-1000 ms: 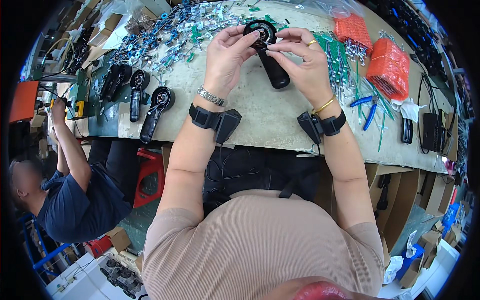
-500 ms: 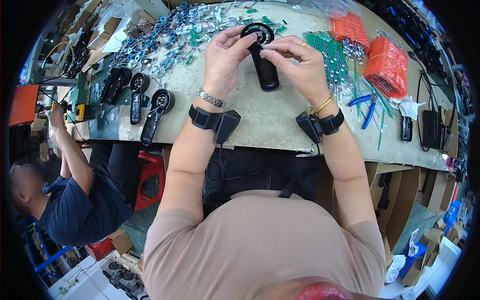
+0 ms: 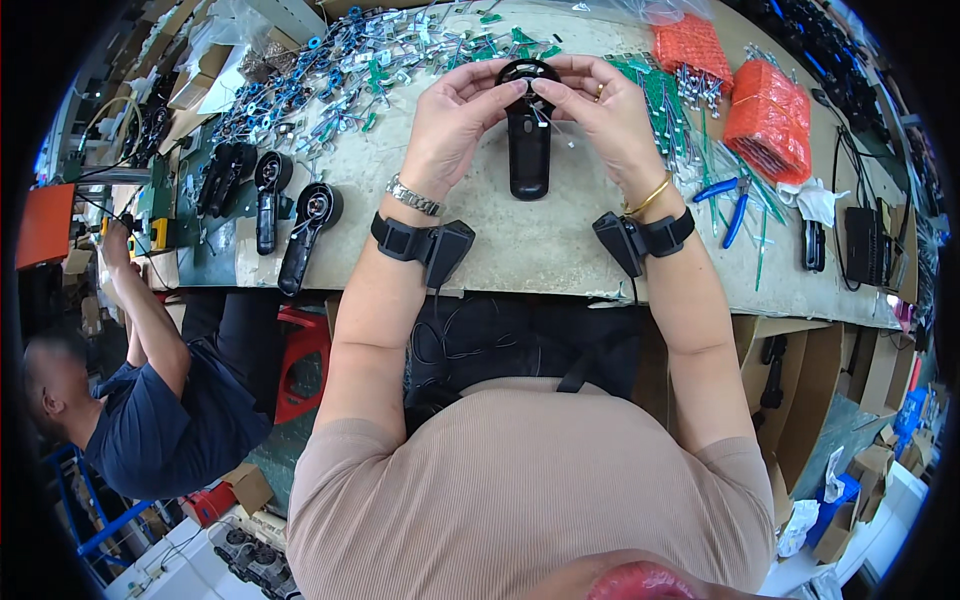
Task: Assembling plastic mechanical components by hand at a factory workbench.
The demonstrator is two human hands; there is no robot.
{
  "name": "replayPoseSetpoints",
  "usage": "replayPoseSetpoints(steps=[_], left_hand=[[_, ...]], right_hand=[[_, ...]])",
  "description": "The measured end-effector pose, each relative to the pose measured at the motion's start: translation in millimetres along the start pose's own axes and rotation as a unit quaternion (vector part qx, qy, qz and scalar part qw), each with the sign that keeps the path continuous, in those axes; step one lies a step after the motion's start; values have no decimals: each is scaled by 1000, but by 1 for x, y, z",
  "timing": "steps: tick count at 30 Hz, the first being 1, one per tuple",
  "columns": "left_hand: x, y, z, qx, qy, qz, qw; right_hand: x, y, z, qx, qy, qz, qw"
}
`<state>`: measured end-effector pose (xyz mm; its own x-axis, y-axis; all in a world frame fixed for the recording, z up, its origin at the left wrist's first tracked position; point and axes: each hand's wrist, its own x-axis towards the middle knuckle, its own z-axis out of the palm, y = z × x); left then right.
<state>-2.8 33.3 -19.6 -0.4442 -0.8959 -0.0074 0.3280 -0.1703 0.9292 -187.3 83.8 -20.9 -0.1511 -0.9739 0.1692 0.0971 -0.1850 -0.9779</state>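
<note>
Between my two hands is a black handheld fan housing [image 3: 529, 160], its round head away from me and its handle pointing toward me. My left hand [image 3: 455, 120] wraps the left side of the round head, thumb pressing inside the ring. Around the right side curls my right hand [image 3: 608, 115], its thumb also on the inner part, close to the left thumb. Thin wires with a small white connector [image 3: 542, 124] hang out over the top of the handle. The thumbs partly cover the inside of the head.
Similar black housings [image 3: 310, 235] lie at the left. A heap of wired parts [image 3: 350, 70] spreads along the back. Green circuit boards [image 3: 660, 105], red bubble-wrapped bundles [image 3: 768, 120] and blue cutters [image 3: 735, 210] are at the right. A co-worker [image 3: 150, 390] sits at left.
The housing has turned from a slant to straight, its handle now toward me, and come slightly nearer. My right hand has moved from the wires to grip the head's right side.
</note>
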Motion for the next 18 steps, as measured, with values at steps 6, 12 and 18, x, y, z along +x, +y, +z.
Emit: replayPoseSetpoints(steps=[6, 12, 18], left_hand=[[0, 1, 0, 12, -1, 13, 1000], [0, -2, -3, 45, 32, 45, 997], [-11, 18, 2, -50, 53, 72, 995]], right_hand=[[1, 4, 1, 9, -1, 1, 1000], [-1, -3, 7, -19, 0, 18, 1000], [-2, -7, 3, 72, 24, 26, 997]])
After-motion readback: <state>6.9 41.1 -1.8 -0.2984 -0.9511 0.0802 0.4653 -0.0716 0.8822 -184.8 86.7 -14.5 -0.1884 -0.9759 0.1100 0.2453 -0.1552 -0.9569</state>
